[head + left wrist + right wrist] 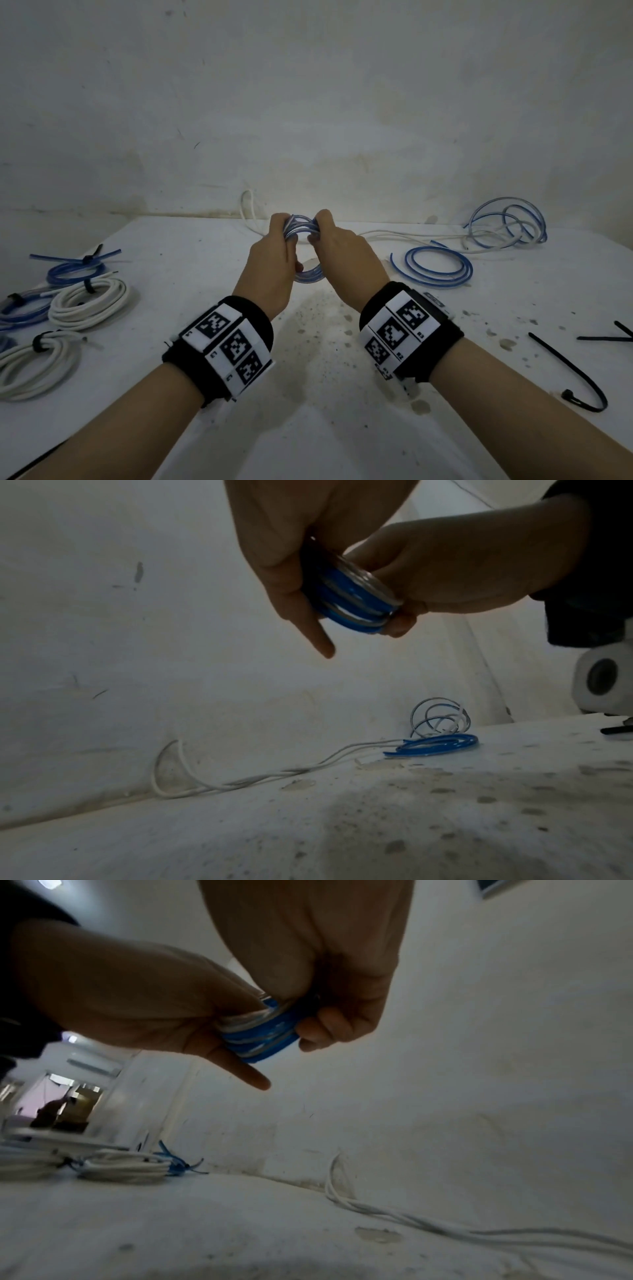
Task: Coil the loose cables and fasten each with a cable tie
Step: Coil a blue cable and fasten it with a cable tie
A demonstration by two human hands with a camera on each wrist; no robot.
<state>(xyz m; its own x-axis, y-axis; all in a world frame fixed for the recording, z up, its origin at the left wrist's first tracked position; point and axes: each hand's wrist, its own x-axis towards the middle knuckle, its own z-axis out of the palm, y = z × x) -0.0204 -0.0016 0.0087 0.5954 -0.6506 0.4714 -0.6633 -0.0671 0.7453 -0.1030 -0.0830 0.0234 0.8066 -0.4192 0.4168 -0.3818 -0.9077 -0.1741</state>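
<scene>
A small coil of blue and clear cable hangs upright above the middle of the white table. My left hand grips its left side and my right hand grips its right side, fingers curled round the strands. In the left wrist view the coil sits between the left palm and the right hand, with the left little finger pointing down. The right wrist view shows the same coil pinched by both hands. No tie is visible on this coil. Two black cable ties lie at the right.
Tied coils lie at the left: two white and two blue. A loose blue cable, a blue-clear tangle and a white cable lie at the back right. The wall closes the far edge.
</scene>
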